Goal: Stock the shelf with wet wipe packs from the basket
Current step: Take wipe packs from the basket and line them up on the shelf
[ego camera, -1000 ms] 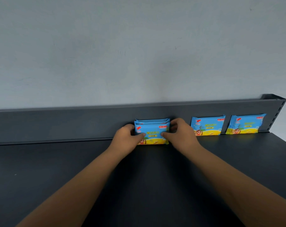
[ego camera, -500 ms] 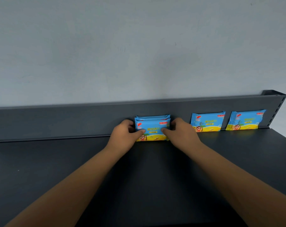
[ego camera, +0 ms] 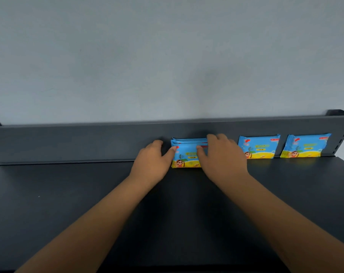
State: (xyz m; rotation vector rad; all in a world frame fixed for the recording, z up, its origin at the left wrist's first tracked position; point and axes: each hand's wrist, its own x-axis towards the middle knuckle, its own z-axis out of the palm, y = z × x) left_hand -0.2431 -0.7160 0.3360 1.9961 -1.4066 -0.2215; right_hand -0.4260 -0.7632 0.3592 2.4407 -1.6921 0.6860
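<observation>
A pale grey-blue wall (ego camera: 167,56) is seen above and behind the grip, filling the whole upper part of the view. Its surface is shown plain and matte. A faint darker patch (ego camera: 216,79) is noted on it, well above the grip and slightly right.

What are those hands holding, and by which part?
Both grip the upright stack of blue-and-yellow plastic wet wipe packs: left hand pinches its left edge, right hand its right end.
</observation>
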